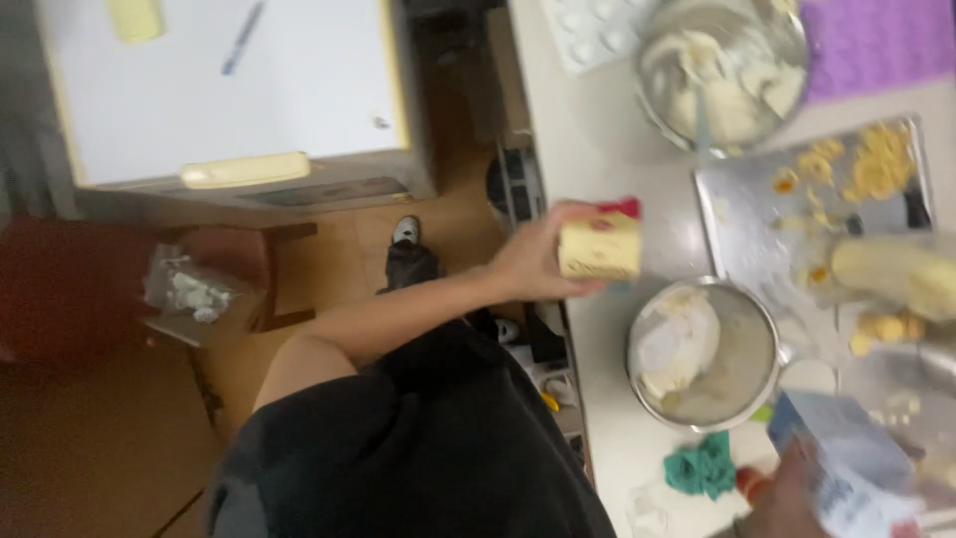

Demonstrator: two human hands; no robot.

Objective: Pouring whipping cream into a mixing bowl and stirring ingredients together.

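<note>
Two hands are at work over a pale counter [597,149]. One hand [538,261] reaches out on a bare arm from the dark-clothed body and wraps its fingers around a small yellow carton with a red top [600,246]; the carton sits sideways in the closed grasp, held just above the counter edge, near a steel bowl holding white dough [703,354]. The other hand [787,493], blurred at the lower right, seems to clasp a blue-and-white carton [846,458]. A metal tray with yellow crumbs [812,194] lies beyond, and a teal cloth [705,464] rests beside the bowl.
</note>
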